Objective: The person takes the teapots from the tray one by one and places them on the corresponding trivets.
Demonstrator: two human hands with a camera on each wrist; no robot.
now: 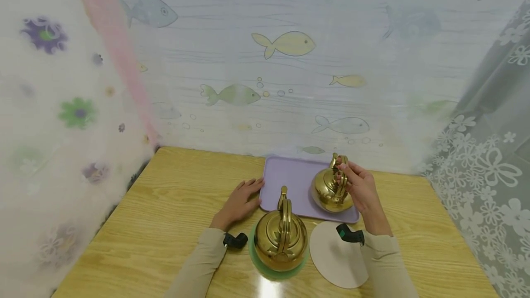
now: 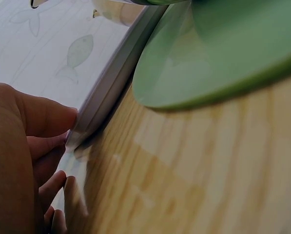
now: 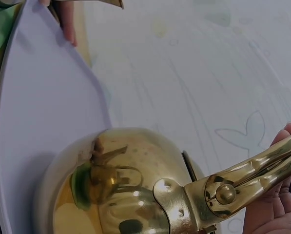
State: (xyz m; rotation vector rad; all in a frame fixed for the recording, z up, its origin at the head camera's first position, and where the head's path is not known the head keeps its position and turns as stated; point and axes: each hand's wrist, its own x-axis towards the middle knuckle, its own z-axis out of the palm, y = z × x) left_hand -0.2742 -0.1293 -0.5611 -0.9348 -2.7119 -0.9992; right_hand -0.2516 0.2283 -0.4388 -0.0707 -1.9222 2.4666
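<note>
A small gold kettle is at the right part of the lilac tray, its spout toward the back. My right hand grips its raised handle; in the right wrist view the fingers are partly hidden behind the handle. My left hand touches the tray's left edge with fairly straight fingers. Up close in the left wrist view, the thumb meets the tray's rim. A second, larger-looking gold kettle stands on a round green mat nearer to me, handle upright, with neither hand on it.
Right of the green mat lies a round pale mat, partly under my right forearm. Everything sits on a wood-grain table. A fish-print curtain hangs along the back edge, with a flowered curtain on the left and a lace one on the right.
</note>
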